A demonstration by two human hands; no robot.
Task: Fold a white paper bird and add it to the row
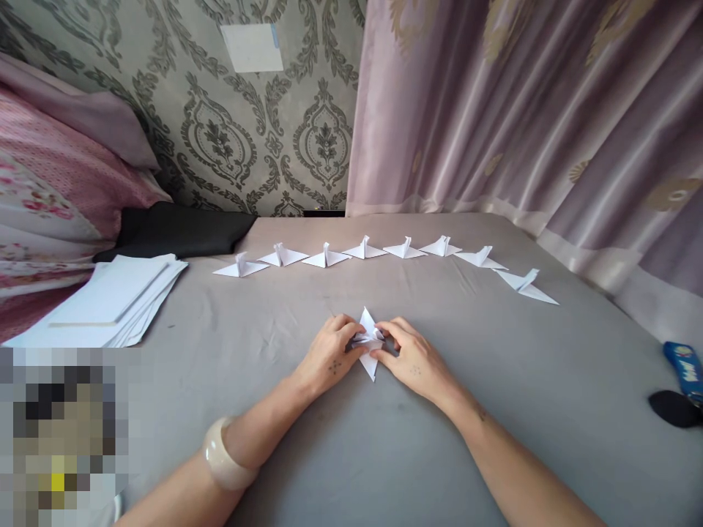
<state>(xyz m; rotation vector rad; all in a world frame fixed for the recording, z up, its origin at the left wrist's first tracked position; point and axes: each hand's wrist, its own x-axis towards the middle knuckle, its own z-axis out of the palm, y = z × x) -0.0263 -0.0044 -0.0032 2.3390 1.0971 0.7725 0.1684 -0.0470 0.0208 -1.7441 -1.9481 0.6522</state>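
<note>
A white folded paper crane [370, 360] is between my two hands at the middle of the grey-covered surface [307, 446], one pointed wing toward me and the other away. My left hand [331, 345] pinches its left side between thumb and fingers. On the opposite side my right hand [409, 353] grips it the same way, thumb nearer me. The fingertips hide parts of the crane's middle. Beyond the hands, several finished-looking paper cranes [365, 250] stand with wings spread in a curved row.
To the left lies a stack of white paper sheets [118, 289], beside a black folded item [176, 230]. A blue packet [684, 369] and a black rounded object [674, 408] sit at the right edge. Purple curtains [466, 110] and a patterned wall [263, 139] border the back. A pixelated patch covers the lower left.
</note>
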